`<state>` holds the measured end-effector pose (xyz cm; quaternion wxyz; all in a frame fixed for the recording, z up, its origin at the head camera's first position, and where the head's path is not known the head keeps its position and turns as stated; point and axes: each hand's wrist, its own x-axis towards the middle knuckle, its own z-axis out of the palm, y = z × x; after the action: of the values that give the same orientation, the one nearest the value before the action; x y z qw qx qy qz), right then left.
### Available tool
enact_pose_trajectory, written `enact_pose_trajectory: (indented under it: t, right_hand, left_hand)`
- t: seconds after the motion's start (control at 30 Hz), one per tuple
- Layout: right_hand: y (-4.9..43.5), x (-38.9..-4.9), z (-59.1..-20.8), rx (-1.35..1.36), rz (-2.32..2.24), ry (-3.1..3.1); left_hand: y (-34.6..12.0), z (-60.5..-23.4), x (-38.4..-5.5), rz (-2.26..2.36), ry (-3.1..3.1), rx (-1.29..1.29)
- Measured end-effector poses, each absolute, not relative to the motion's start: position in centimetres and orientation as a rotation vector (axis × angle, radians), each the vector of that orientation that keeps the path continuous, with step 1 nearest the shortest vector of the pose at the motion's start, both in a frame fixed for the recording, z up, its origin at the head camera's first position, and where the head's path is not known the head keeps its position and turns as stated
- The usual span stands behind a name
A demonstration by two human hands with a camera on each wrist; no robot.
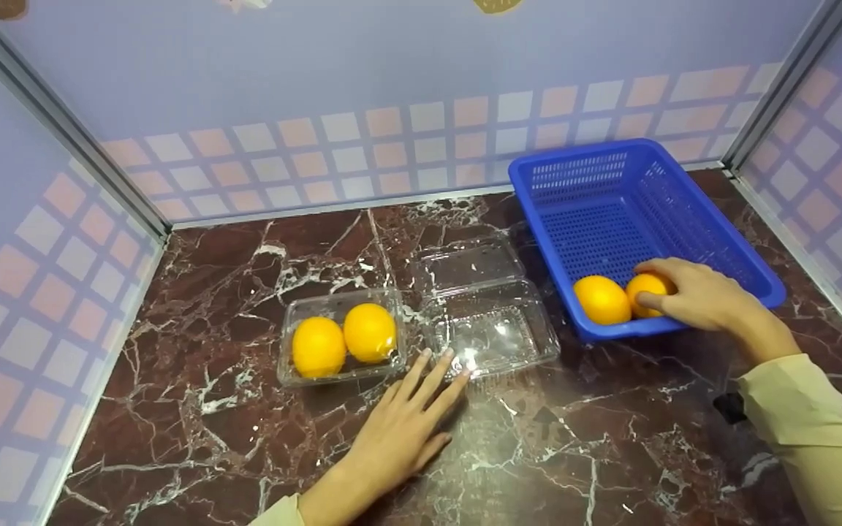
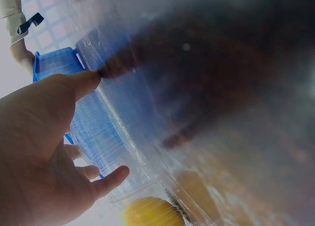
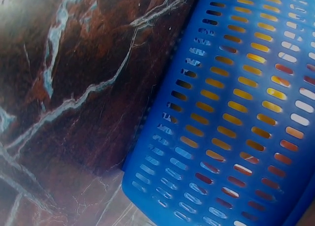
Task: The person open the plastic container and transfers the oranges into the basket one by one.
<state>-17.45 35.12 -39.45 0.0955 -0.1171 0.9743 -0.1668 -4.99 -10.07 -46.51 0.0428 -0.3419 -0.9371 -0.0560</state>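
- Wall panels [image 1: 421, 66]: lilac, with pink and white checks; enclose the back and sides of the table.
- Table [image 1: 574, 460]: dark red-brown, marble-patterned, white veins.
- Slotted blue basket [image 1: 596, 234]: right side of table; yellow shows through its slots in the right wrist view.
- Open clear clamshell [image 1: 490, 336]: just left of basket, lid folded out toward the back wall.
- Second clear container [image 1: 351, 372]: left of clamshell, holds two oranges.
- Right hand [image 1: 706, 296]: reaches over the basket's near right rim; thumb and fingers curl round one orange.
- Left hand [image 1: 399, 431]: fingers extended and slightly spread, fingertips at the clamshell's near left corner; contact cannot be told.
- Gripped orange [image 1: 639, 287]: inside basket, near end.
- Neighbouring orange [image 1: 602, 300]: same end, just left of it.
- Left container orange [image 1: 319, 347] and right container orange [image 1: 370, 332]: side by side.
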Motion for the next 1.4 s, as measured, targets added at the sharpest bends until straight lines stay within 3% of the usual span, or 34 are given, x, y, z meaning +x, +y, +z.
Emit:
enact_pose_trajectory:
  t: [0.4,0.93,1.23,1.4]
  right_hand:
    - [34.8,-17.1,-39.3,-0.324,-0.524,2.957]
    - [31.0,-13.5,-39.3,-0.400,-0.684,3.481]
    - [26.3,-10.1,-38.4,-0.874,-1.642,3.452]
    - [22.7,-7.5,-39.3,-1.437,-1.611,3.234]
  left_hand:
    - [-10.1,-46.5,-5.0,-0.148,-2.869,-1.033]
    - [-10.0,-46.4,-5.0,-0.136,-2.894,-1.047]
    - [-9.8,-46.4,-5.1,-0.196,-2.911,-1.048]
    - [-9.8,-46.3,-5.0,-0.218,-2.938,-1.040]
